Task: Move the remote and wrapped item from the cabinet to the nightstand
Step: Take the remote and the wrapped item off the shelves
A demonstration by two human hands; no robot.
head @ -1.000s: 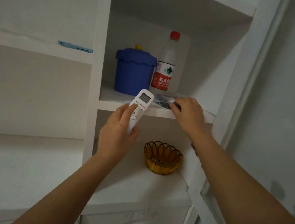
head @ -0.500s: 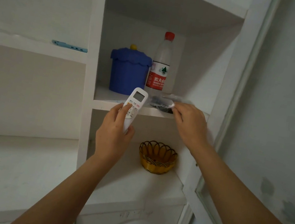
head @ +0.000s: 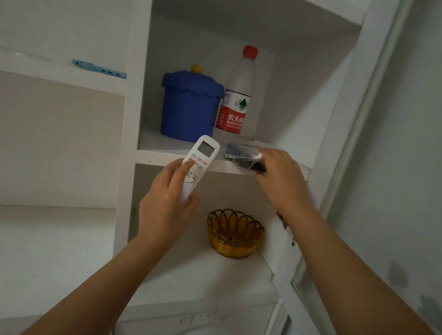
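Observation:
My left hand (head: pixel 165 210) holds a white remote (head: pixel 198 165) upright in front of the cabinet shelf (head: pixel 164 147), screen end up, thumb on its buttons. My right hand (head: pixel 281 182) grips the right end of a dark item wrapped in clear plastic (head: pixel 240 156), which lies at the shelf's front edge. Part of the wrapped item is hidden under my fingers.
A blue lidded pot (head: pixel 189 105) and a red-capped water bottle (head: pixel 238 94) stand at the back of the same shelf. An amber wire-look bowl (head: pixel 233 235) sits on the shelf below. The cabinet door frame (head: pixel 354 131) stands open at the right. A white counter (head: pixel 10 249) extends left.
My right hand has closed on the wrapped item and drawn it slightly toward the shelf's front edge. The left hand keeps the remote nearly still.

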